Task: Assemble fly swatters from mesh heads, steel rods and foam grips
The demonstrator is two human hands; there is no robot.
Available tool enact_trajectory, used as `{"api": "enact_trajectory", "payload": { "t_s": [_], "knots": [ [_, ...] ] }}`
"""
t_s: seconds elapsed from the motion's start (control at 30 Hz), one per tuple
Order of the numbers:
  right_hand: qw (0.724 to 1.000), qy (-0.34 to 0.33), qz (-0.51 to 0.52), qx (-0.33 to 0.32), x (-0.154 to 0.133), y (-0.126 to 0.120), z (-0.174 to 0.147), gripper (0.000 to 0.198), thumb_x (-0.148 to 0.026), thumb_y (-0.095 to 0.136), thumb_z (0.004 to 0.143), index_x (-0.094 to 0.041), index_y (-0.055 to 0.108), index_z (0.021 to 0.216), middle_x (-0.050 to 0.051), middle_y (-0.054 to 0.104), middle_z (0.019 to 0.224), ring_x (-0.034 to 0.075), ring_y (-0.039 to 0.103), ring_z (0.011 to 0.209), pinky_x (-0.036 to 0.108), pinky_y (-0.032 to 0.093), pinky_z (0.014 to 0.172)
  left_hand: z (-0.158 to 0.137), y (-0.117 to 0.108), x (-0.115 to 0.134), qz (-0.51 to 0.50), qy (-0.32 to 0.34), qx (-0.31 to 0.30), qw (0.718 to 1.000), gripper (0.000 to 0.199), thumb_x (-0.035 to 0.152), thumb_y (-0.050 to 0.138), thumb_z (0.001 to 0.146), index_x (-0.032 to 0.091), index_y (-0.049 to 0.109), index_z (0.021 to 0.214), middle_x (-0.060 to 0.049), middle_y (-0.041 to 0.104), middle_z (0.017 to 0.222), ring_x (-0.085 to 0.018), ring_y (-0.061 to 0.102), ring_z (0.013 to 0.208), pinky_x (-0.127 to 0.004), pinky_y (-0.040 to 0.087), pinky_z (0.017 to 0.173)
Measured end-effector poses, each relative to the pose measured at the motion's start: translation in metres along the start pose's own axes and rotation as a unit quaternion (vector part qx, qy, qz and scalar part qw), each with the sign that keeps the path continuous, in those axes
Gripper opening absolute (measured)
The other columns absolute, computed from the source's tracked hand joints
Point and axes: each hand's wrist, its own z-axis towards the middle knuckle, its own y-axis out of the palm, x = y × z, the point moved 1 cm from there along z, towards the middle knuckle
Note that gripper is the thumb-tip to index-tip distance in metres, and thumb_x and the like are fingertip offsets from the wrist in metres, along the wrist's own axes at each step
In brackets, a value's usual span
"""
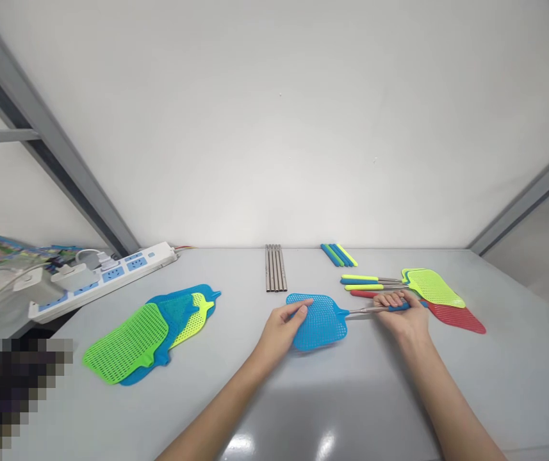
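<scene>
Forearms (451, 390) before blue swatter (336, 315) | left hand (278, 330) pinching its head (319, 325) | right hand (406, 321) grasping its handle (398, 308) | loose heads (127, 342) left of swatter

Both forearms bare, entering at the lower edge of the view and angled inward toward each other. Left forearm (221, 410) runs up and to the right; wrist nearly in line with it. Left hand (281, 326): pinch grip, thumb laid on top, index finger extended beside it and pointing right; remaining fingers largely hidden. Right forearm (451, 390) slants up and to the left, wrist roughly straight. Right hand (405, 315): fingers curled in a wrapped grip, bent fingers bunched together on its left side. Hands well apart, at nearly equal height
</scene>
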Motion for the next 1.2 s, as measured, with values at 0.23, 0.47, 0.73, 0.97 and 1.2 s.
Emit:
{"api": "enact_trajectory", "payload": {
  "t_s": [0.23, 0.47, 0.73, 0.97, 1.2],
  "knots": [
    [0.999, 0.024, 0.035, -0.004, 0.013, 0.006, -0.007, 0.019, -0.016, 0.032, 0.074, -0.019, 0.024, 0.057, -0.008, 0.025, 0.044, 0.006, 0.028, 0.035, 0.021, 0.028, 0.037, -0.005, 0.003, 0.006, -0.081, -0.068, -0.015, 0.994, 0.038, 0.041, 0.049, 0.073, 0.018, 0.059, 0.101, -0.005, 0.061, 0.1, -0.02, 0.053, 0.092, -0.035, 0.038, 0.083],
    [0.996, 0.061, 0.039, -0.054, 0.021, 0.014, -0.011, 0.02, -0.021, 0.035, 0.077, -0.018, 0.027, 0.059, -0.007, 0.025, 0.047, 0.006, 0.03, 0.038, 0.02, 0.031, 0.039, -0.002, -0.003, 0.002, -0.106, -0.067, 0.025, 0.992, 0.031, 0.034, 0.054, 0.07, 0.019, 0.062, 0.096, -0.005, 0.061, 0.099, -0.02, 0.054, 0.089, -0.035, 0.039, 0.081],
    [0.995, 0.06, 0.021, -0.078, 0.018, 0.011, -0.008, 0.018, -0.023, 0.037, 0.077, -0.018, 0.031, 0.061, -0.008, 0.024, 0.047, 0.006, 0.03, 0.039, 0.02, 0.032, 0.039, -0.004, 0.003, 0.0, -0.161, -0.052, 0.085, 0.982, 0.052, 0.028, 0.062, 0.066, 0.022, 0.048, 0.115, -0.005, 0.049, 0.119, -0.021, 0.046, 0.106, -0.032, 0.035, 0.09],
    [0.993, 0.083, 0.045, -0.064, 0.02, 0.016, -0.013, 0.021, -0.02, 0.037, 0.076, -0.019, 0.027, 0.057, -0.008, 0.022, 0.045, 0.006, 0.026, 0.037, 0.021, 0.029, 0.037, -0.005, 0.008, -0.003, -0.3, -0.098, 0.133, 0.94, 0.082, 0.022, 0.064, 0.065, 0.029, 0.015, 0.13, -0.004, 0.044, 0.123, -0.017, 0.05, 0.102, -0.03, 0.038, 0.089],
    [0.992, 0.092, 0.059, -0.063, 0.02, 0.014, -0.012, 0.024, -0.017, 0.037, 0.074, -0.019, 0.022, 0.055, -0.008, 0.018, 0.043, 0.006, 0.024, 0.035, 0.021, 0.027, 0.036, -0.006, 0.007, -0.003, -0.343, -0.094, 0.085, 0.931, 0.043, 0.024, 0.058, 0.07, 0.016, 0.046, 0.111, -0.009, 0.057, 0.107, -0.019, 0.055, 0.094, -0.034, 0.042, 0.084]
  ]
}}
